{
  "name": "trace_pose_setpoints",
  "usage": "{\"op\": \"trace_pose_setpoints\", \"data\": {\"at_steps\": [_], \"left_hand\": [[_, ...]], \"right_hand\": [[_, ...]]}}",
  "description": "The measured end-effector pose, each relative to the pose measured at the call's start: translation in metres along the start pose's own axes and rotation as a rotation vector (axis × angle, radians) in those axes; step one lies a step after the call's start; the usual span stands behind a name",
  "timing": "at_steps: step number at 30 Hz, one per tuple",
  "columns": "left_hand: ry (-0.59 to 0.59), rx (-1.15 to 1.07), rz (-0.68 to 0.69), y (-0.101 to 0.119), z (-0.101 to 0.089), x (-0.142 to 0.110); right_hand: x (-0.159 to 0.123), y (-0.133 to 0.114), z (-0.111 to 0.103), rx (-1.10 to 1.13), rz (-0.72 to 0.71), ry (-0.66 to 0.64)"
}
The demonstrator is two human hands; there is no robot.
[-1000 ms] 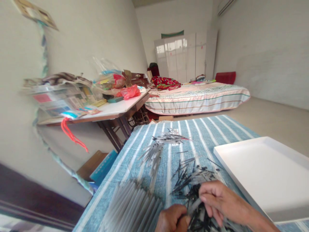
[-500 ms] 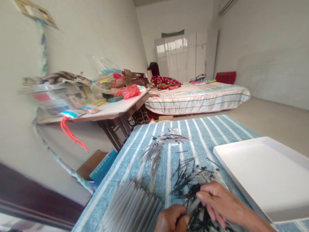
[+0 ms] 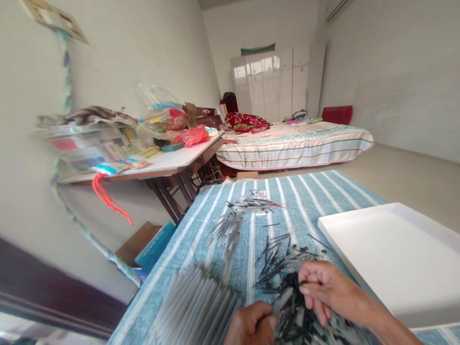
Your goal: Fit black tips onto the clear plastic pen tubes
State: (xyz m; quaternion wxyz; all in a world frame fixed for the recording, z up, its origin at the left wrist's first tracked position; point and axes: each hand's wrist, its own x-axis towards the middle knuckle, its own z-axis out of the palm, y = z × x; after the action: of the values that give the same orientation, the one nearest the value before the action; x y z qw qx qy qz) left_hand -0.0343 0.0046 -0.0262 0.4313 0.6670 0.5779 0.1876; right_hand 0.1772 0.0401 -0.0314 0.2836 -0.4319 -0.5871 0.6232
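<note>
My left hand (image 3: 251, 325) is closed at the bottom of the view, its thumb and fingers around the lower end of a grey translucent tube (image 3: 283, 300) that looks like a pen barrel. My right hand (image 3: 323, 287) hovers just to the right of it, thumb and forefinger pinched on a small dark piece that I cannot make out clearly. Under both hands spreads a loose pile of black and clear small plastic parts (image 3: 298, 318). Left of my left hand, many similar grey tubes (image 3: 197, 306) lie side by side in a thick bundle.
A striped blue cloth (image 3: 247, 239) covers the table. Farther back lie a bunch of tubes (image 3: 228, 230) and thin sticks (image 3: 253, 205). A white tray (image 3: 391, 254) stands at the right. A cluttered side table (image 3: 168, 165) and a bed (image 3: 294, 146) are beyond.
My right hand has moved slightly up and right, away from the tube it was near. My left hand has shifted a little left, and the gap between the hands is wider.
</note>
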Motion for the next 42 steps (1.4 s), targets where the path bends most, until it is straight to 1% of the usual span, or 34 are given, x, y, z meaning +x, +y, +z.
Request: {"op": "trace_pose_setpoints", "data": {"at_steps": [4, 5, 9, 13, 15, 17, 20, 23, 24, 25, 27, 29, 31, 32, 34, 36, 38, 40, 42], "left_hand": [[0.039, -0.082, -0.032, 0.013, -0.004, -0.005], [0.045, -0.087, -0.033, 0.016, -0.004, -0.005], [0.035, -0.084, -0.017, 0.022, 0.0, -0.005], [-0.006, -0.06, -0.01, 0.026, 0.001, -0.007], [-0.028, -0.037, -0.013, 0.028, -0.005, -0.01], [-0.029, -0.021, -0.026, 0.028, -0.013, -0.014], [-0.024, -0.02, -0.064, 0.023, -0.031, -0.02], [-0.056, -0.023, -0.092, 0.013, -0.049, -0.025], [-0.037, -0.041, -0.103, 0.009, -0.053, -0.026], [0.008, -0.082, -0.115, 0.007, -0.056, -0.027], [0.155, -0.225, -0.129, 0.005, -0.058, -0.027], [0.28, -0.447, -0.109, 0.009, -0.052, -0.025], [0.33, -0.736, -0.071, 0.02, -0.039, -0.021], [0.336, -0.881, -0.056, 0.027, -0.031, -0.019], [0.362, -1.115, -0.034, 0.043, -0.015, -0.016], [0.388, -1.233, -0.024, 0.058, 0.0, -0.015], [0.386, -1.292, -0.028, 0.068, 0.012, -0.016], [0.37, -1.341, -0.022, 0.073, 0.02, -0.017], [0.39, -1.385, 0.01, 0.075, 0.023, -0.017]], "right_hand": [[0.001, -0.002, -0.003, -0.048, -0.007, 0.135], [0.001, -0.002, -0.002, -0.047, -0.003, 0.137], [0.0, -0.004, 0.007, -0.034, 0.013, 0.055], [-0.002, -0.003, 0.009, -0.015, 0.005, 0.047], [-0.003, -0.005, 0.004, -0.02, -0.008, 0.048], [-0.006, -0.008, -0.005, -0.018, -0.029, 0.083], [-0.008, -0.014, -0.021, 0.021, -0.046, 0.174], [-0.006, -0.011, -0.033, 0.046, -0.039, 0.289], [-0.004, -0.008, -0.036, 0.041, -0.031, 0.318], [-0.002, -0.005, -0.037, 0.029, -0.021, 0.341], [0.001, -0.002, -0.036, -0.035, -0.002, 0.397], [0.001, -0.004, -0.027, -0.142, -0.019, 0.486], [-0.003, -0.012, -0.009, -0.259, -0.082, 0.508], [-0.006, -0.016, 0.002, -0.307, -0.129, 0.446], [-0.013, -0.024, 0.028, -0.36, -0.19, 0.234], [-0.019, -0.027, 0.052, -0.381, -0.208, 0.104], [-0.022, -0.027, 0.068, -0.332, -0.198, 0.065], [-0.022, -0.027, 0.077, -0.258, -0.161, 0.051], [-0.022, -0.027, 0.082, -0.208, -0.116, 0.039]]}}
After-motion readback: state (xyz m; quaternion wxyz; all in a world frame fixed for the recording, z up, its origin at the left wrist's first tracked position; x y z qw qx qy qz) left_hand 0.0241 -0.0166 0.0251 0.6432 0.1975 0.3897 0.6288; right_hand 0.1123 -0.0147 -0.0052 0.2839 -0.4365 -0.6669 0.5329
